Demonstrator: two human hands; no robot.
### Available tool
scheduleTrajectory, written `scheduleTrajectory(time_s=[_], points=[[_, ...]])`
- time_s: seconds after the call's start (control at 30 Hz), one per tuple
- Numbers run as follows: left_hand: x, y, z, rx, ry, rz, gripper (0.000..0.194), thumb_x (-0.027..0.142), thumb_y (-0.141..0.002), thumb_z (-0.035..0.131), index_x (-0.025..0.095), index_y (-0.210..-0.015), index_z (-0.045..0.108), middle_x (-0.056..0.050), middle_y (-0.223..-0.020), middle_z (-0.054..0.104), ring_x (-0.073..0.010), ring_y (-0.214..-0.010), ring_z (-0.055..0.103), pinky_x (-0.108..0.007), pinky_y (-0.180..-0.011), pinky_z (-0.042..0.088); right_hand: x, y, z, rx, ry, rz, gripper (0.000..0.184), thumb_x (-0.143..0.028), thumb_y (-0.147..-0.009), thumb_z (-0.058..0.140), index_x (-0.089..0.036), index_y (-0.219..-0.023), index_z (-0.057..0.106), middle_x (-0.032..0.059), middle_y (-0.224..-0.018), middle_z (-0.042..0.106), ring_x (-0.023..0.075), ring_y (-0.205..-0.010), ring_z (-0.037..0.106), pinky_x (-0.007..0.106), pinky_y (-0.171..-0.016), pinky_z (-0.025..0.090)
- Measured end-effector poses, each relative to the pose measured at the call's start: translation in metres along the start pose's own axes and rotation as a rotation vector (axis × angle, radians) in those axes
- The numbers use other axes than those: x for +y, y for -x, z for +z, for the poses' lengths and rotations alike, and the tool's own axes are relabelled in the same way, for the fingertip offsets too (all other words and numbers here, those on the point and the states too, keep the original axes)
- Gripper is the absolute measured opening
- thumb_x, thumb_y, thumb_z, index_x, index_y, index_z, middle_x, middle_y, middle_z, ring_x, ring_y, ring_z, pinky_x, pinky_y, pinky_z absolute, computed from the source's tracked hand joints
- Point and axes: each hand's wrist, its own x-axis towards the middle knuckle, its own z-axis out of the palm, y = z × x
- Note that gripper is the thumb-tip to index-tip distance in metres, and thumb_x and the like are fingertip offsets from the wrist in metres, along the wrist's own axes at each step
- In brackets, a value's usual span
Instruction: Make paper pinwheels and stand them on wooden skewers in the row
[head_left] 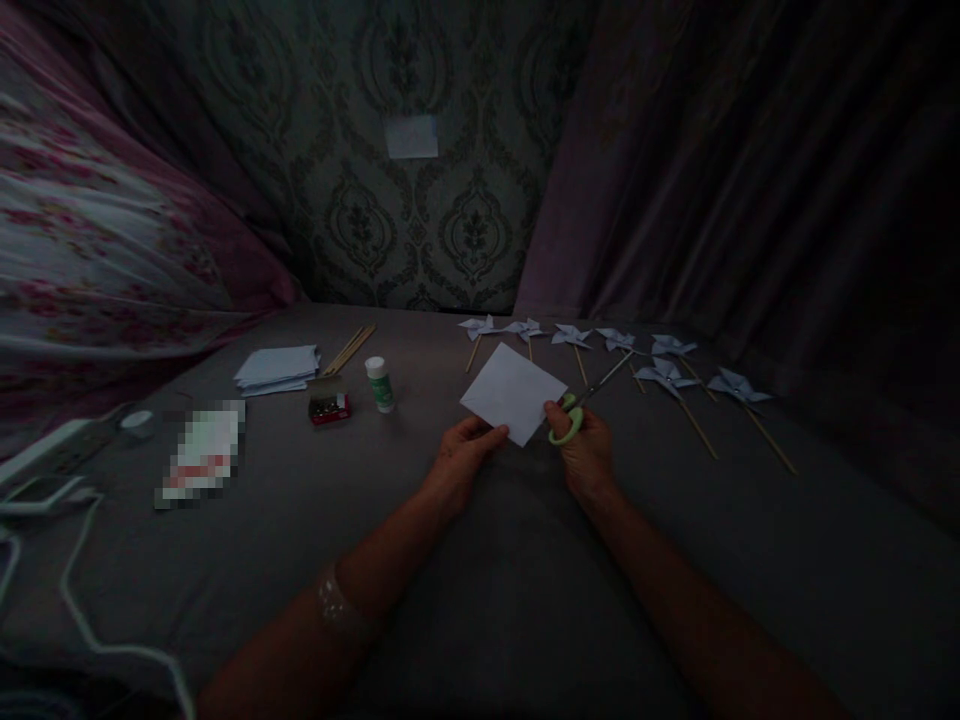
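Note:
A white square sheet of paper [511, 390] is held up, one corner toward me, above the grey cloth. My left hand [466, 450] pinches its lower left edge between thumb and fingers. My right hand [585, 445] is closed around a pair of scissors [568, 420] with light green handles; its thumb is near the sheet's right corner. The blades point up and to the right, away from the paper. Beyond the sheet and to the right lie several white paper pinwheels [666, 376] on wooden sticks.
Left of the hands are a glue stick [380, 385], a small red box [328, 407], wooden sticks [351, 350] and a paper stack [277, 368]. Farther left lie a blurred packet [202, 452], a white power strip [56, 455] and a white cable [97, 640]. A patterned wall [405, 220] stands behind.

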Motion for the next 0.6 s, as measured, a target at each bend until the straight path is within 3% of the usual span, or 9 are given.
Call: scheduleTrajectory(time_s=[0.27, 0.5, 0.6], points=[[-0.005, -0.003, -0.004, 0.015, -0.091, 0.108, 0.024, 0.030, -0.056, 0.081, 0.014, -0.070, 0.070, -0.004, -0.066, 0.067, -0.0125, -0.059, 0.056, -0.024, -0.057, 0.041, -0.003, 0.004, 0.001, -0.024, 0.081, -0.025, 0.040, -0.053, -0.061, 0.071, -0.018, -0.075, 0.058, -0.0018, -0.066, 0.057, 0.0114, -0.058, 0.048, 0.025, -0.056, 0.040], [-0.007, -0.007, -0.009, 0.012, -0.099, 0.094, 0.020, 0.030, -0.057, 0.080, 0.015, -0.064, 0.069, -0.002, -0.060, 0.064, -0.0105, -0.053, 0.052, -0.023, -0.053, 0.038, -0.008, 0.008, 0.002, 0.020, 0.168, -0.024, 0.040, -0.052, -0.057, 0.072, -0.017, -0.069, 0.058, -0.0021, -0.061, 0.053, 0.0112, -0.057, 0.045, 0.025, -0.054, 0.038], [-0.008, -0.007, -0.009, -0.035, -0.079, 0.053, 0.022, 0.030, -0.055, 0.082, 0.015, -0.068, 0.071, -0.004, -0.067, 0.068, -0.0116, -0.056, 0.054, -0.023, -0.054, 0.040, -0.010, 0.009, 0.002, 0.020, 0.191, -0.029, 0.039, -0.051, -0.058, 0.072, -0.017, -0.069, 0.058, -0.0015, -0.062, 0.054, 0.0114, -0.057, 0.045, 0.025, -0.054, 0.038]])
